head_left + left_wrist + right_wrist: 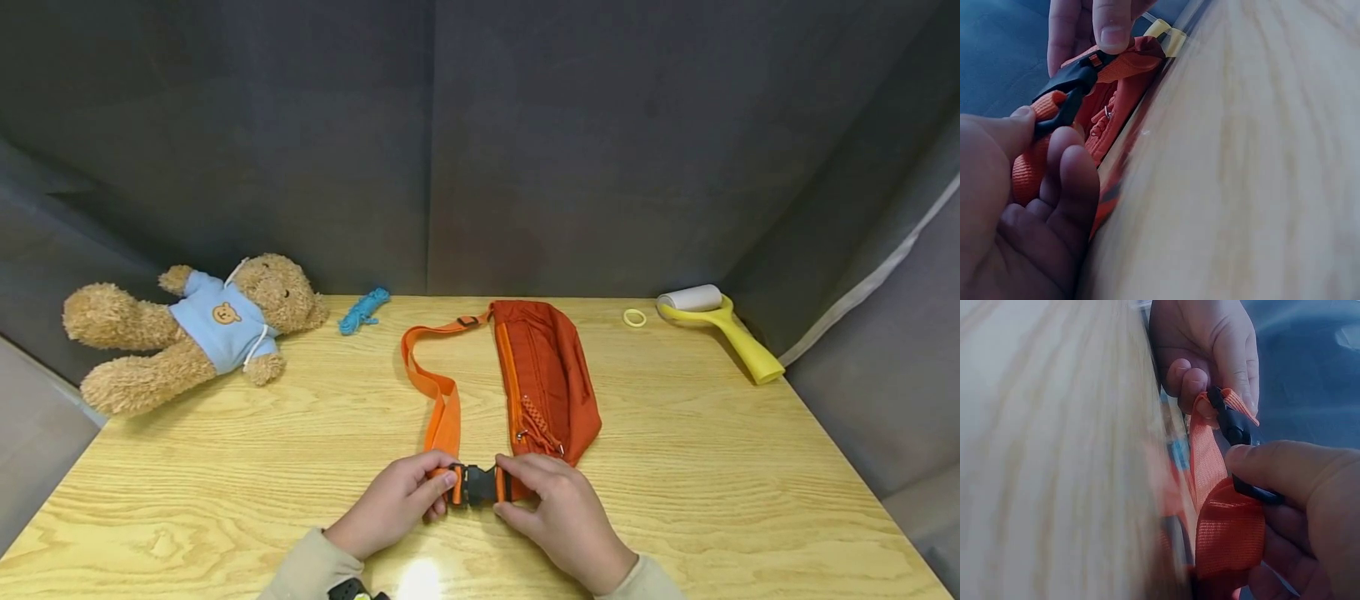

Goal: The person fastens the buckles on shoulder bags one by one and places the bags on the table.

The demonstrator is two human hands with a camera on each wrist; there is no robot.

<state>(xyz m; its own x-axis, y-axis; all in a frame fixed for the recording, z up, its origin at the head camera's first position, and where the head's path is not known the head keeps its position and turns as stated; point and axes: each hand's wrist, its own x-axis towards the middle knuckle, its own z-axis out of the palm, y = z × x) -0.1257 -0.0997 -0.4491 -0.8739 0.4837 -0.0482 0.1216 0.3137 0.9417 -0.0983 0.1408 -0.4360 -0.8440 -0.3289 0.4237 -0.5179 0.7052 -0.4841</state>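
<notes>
An orange-red waist bag (551, 375) lies on the table, its orange strap (431, 383) looping out to the left. The strap's black side-release buckle (478, 485) sits between both hands at the near end, its two halves joined. My left hand (401, 504) pinches the left half with thumb and fingers where the webbing threads through. On the other side my right hand (562, 512) holds the right half between thumb and fingers, beside the bag's lower end. In the left wrist view the buckle (1069, 81) spans the space between both sets of fingertips.
A teddy bear (217, 321) in a blue hoodie lies at the back left, near a blue cord bundle (364, 311). Toward the back right are a yellow ring (634, 317) and a yellow-handled roller (731, 325). Dark panels (525, 150) enclose the wooden table (712, 467).
</notes>
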